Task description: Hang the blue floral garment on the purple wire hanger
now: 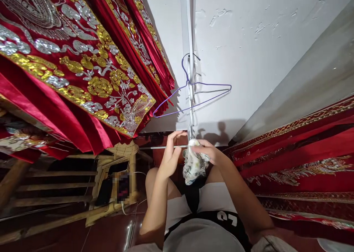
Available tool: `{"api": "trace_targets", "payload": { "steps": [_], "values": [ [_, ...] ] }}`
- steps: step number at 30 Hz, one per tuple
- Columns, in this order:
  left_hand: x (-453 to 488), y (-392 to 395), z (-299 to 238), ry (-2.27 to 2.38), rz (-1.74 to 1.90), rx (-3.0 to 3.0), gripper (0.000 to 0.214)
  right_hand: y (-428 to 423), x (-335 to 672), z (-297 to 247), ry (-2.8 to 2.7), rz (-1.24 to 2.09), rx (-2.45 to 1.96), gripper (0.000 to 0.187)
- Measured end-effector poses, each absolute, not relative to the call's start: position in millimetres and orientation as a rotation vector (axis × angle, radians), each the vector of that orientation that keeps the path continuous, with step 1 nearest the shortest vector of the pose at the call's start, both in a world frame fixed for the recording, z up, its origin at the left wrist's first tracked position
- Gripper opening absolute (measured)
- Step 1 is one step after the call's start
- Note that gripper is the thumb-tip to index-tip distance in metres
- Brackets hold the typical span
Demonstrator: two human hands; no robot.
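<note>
My right hand (208,151) is closed on a bunched white patterned cloth (193,164) that hangs down in front of my knees. My left hand (170,151) is raised just left of the cloth with its fingers apart and curved, holding nothing I can see. A purple wire hanger (193,97) hangs on a thin metal rod (190,108) against the white wall, directly above both hands.
Red garments with gold and silver embroidery (83,71) hang at the left. More red embroidered fabric (298,159) lies at the right. A wooden chair (116,182) holding a dark object stands at lower left on the dark red floor.
</note>
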State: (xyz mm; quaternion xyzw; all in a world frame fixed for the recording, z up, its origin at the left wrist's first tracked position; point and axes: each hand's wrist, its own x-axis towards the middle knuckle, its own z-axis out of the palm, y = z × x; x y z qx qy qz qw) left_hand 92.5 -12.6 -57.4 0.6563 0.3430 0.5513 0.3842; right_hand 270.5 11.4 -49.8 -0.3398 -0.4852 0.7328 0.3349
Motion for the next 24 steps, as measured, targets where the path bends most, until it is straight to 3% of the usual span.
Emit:
{"api": "trace_targets", "payload": {
  "steps": [2, 5, 7, 9, 11, 13, 20, 24],
  "values": [
    [80.0, -5.1, -60.0, 0.852, 1.186, 1.745, 0.061, 15.6, 277.7, -29.9, -1.602, 1.898, -0.786, 0.027],
    [61.3, -0.8, -64.5, 0.96, 0.784, 1.849, 0.059, 34.9, 292.1, -2.0, -1.906, 1.404, -0.828, 0.01],
    [45.9, -3.7, -65.8, 1.145, 0.709, 1.858, 0.055, 57.9, 302.2, 8.3, -1.832, 0.996, -0.988, 0.015],
    [28.7, -9.4, -62.8, 1.315, 0.76, 1.82, 0.05, 86.1, 308.8, 7.9, -1.693, 0.761, -1.098, 0.036],
    [13.2, -15.5, -54.1, 1.421, 0.812, 1.807, 0.048, 113.0, 309.2, -2.6, -1.676, 0.713, -1.142, 0.054],
    [2.0, -20.1, -41.1, 1.48, 0.793, 1.877, 0.047, 131.4, 304.0, -18.4, -1.758, 0.767, -1.178, 0.058],
    [-27.5, -10.2, -17.8, 1.563, 0.319, 2.213, 0.045, 118.0, 301.5, -46.4, -1.815, 0.82, -1.289, 0.044],
    [-42.8, 9.9, -19.0, 1.701, 0.206, 2.176, 0.03, 98.2, 320.4, -43.3, -1.785, 0.723, -1.218, 0.03]
  ]
}}
